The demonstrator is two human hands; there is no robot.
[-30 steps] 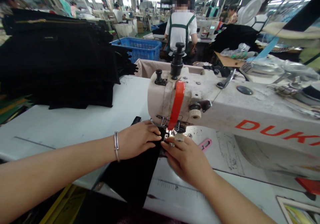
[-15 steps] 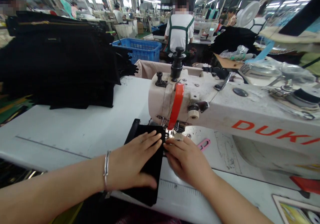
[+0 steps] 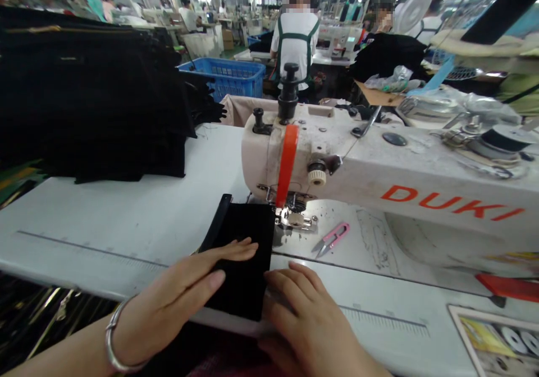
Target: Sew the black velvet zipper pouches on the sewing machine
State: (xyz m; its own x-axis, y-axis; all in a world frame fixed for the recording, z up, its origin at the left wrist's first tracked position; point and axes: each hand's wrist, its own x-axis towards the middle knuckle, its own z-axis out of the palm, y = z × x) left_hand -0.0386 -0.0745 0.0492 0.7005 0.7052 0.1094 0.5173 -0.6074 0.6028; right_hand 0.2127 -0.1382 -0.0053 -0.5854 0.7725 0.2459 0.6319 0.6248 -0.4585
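Head view: left hand (image 3: 181, 298) and right hand (image 3: 303, 315), both open-palmed, are pressing black fabric (image 3: 244, 253) flat at lower centre, below the sewing machine (image 3: 337, 169) needle.

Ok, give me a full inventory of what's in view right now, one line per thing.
black fabric piece: one, black, flat on the table left of the needle
sewing machine: one, cream with red lettering, right of centre
thread snips: one, pink, on the machine bed
fabric stack: one, black, far left of the table
crate: one, blue, behind the table
table: one, white
person: one, white top, seated beyond the machine
bracelet: one, silver, left wrist
left hand: flat on the fabric piece
right hand: on the table edge beside it
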